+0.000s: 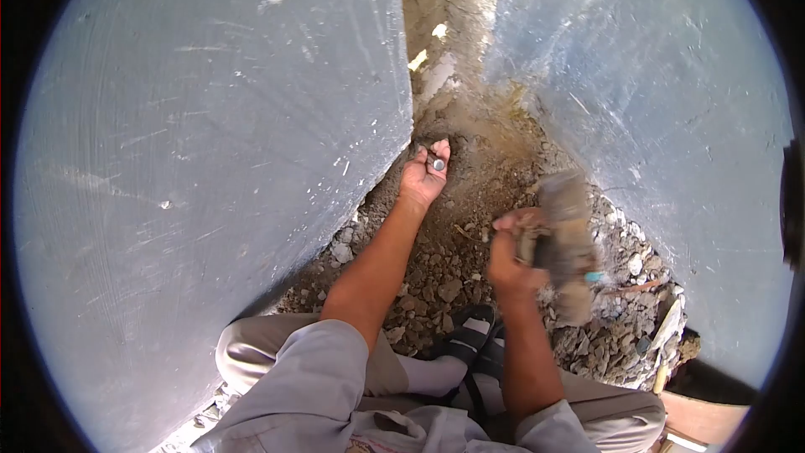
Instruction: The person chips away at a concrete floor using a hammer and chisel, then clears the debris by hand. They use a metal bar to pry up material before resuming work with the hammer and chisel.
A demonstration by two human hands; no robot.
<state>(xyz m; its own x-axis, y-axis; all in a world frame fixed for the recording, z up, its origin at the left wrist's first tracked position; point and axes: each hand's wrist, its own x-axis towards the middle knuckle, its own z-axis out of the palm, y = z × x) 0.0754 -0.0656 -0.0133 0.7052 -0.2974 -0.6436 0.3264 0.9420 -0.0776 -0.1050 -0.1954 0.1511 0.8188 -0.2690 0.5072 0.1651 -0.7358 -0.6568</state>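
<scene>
Near the corner between two grey walls, my left hand (pixel 424 178) is closed round a metal chisel (pixel 438 165), whose round end faces up toward me. The chisel's other end is hidden below the hand. To the right, my right hand (pixel 513 253) grips a heavy hammer (pixel 568 247), which is blurred by motion. The hammer is raised above the rubble and stands apart from the chisel. Broken stones and loose soil (pixel 449 289) lie under and around both hands.
A grey wall (pixel 226 117) rises on the left and another (pixel 654 101) on the right, narrowing toward the corner. My sandalled feet (pixel 470 340) and bent knees are at the bottom. A brownish curved object (pixel 704 419) lies at the lower right.
</scene>
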